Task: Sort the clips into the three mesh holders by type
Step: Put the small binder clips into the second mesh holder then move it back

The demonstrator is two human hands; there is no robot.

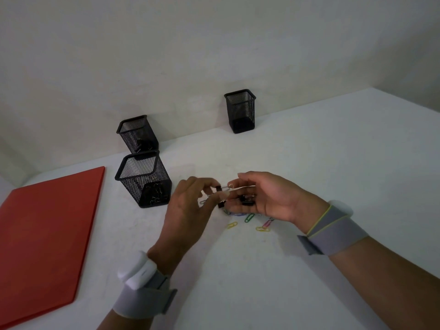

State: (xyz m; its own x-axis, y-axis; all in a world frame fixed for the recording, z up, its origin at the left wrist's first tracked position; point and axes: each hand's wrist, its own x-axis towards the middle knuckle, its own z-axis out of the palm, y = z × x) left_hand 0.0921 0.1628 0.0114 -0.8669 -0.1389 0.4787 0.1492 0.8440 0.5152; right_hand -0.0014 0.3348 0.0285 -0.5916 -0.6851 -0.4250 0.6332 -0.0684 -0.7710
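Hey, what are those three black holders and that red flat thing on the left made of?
The three holders, e.g. the nearest holder, look like black-coated metal mesh: see-through perforated walls with solid rims. The red sheet is matte, thin and straight-edged, perhaps plastic or stiff board; the picture cannot settle which.

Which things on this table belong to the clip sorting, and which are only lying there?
For the job: three mesh holders (near left, back left, back right); black binder clips in the right hand; one pinched by the left hand; coloured paper clips on the table.

Lying about: red board.
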